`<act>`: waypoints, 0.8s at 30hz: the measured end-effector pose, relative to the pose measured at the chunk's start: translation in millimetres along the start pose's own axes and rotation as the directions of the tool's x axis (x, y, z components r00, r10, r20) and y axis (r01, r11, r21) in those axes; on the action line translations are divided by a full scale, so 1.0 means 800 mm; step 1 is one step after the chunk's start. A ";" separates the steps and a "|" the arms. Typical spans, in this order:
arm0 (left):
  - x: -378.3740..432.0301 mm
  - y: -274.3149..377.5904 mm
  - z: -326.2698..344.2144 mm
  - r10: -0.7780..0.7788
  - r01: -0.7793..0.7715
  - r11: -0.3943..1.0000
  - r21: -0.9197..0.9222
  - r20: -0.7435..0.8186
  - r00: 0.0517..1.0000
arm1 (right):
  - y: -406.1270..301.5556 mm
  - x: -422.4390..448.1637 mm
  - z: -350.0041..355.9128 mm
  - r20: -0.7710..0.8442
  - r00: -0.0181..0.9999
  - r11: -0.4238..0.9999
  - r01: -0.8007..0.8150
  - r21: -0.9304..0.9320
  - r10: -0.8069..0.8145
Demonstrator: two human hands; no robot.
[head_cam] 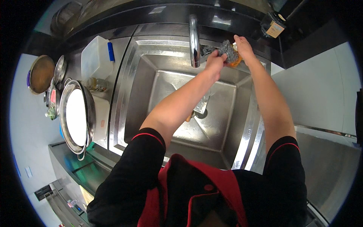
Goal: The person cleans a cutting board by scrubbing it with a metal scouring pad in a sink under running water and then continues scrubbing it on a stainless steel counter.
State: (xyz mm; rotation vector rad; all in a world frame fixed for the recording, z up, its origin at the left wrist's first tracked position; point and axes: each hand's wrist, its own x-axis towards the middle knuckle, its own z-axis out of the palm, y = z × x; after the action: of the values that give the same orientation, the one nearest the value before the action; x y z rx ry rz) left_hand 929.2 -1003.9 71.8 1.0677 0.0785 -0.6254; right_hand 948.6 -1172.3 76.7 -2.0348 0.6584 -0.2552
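Note:
At the back right of the stainless-steel sink [181,143], my left hand [215,65] grips a grey metal-mesh scouring pad [228,53]. My right hand [245,50] is just right of the pad, fingers pointing away from me. Beside its fingers shows a small white thing [235,46], and whether the hand holds it is unclear. An orange object [236,61] lies below the pad, partly hidden. More dark grey mesh [207,50] lies behind the faucet. Down in the basin, a flat metal blade [202,104] with a wooden handle [189,117] lies by the drain [201,114], partly covered by my left forearm.
The chrome faucet [194,42] arches over the sink's back edge, left of my hands. On the left counter stand a translucent plastic box [95,58], a glass jar [99,84] and a large two-handled metal pan [90,110]. A dark labelled container [272,25] sits at back right.

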 end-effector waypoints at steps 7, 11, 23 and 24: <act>-0.122 -0.037 -0.101 -0.191 0.195 0.979 -0.058 0.065 0.979 | 0.049 -0.097 0.002 -0.410 0.912 0.890 0.208 0.405 -0.026; -0.176 -0.057 -0.153 -0.279 0.277 0.958 -0.071 -0.011 0.960 | 0.095 -0.165 0.067 0.014 0.969 0.965 0.243 0.100 -0.245; -0.215 -0.039 -0.165 -0.335 0.328 0.942 -0.074 -0.110 0.936 | 0.016 -0.116 0.116 0.110 0.905 0.767 0.409 -0.495 -0.412; -0.213 -0.041 -0.165 -0.336 0.329 0.941 -0.074 -0.113 0.935 | 0.011 -0.111 0.117 0.112 0.905 0.768 0.409 -0.492 -0.410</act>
State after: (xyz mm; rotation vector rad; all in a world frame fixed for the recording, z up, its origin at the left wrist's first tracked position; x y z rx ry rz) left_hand 802.2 -829.3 40.6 1.0482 0.3904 -0.8566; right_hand 911.4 -1058.5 26.8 -2.6893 0.2779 -0.3673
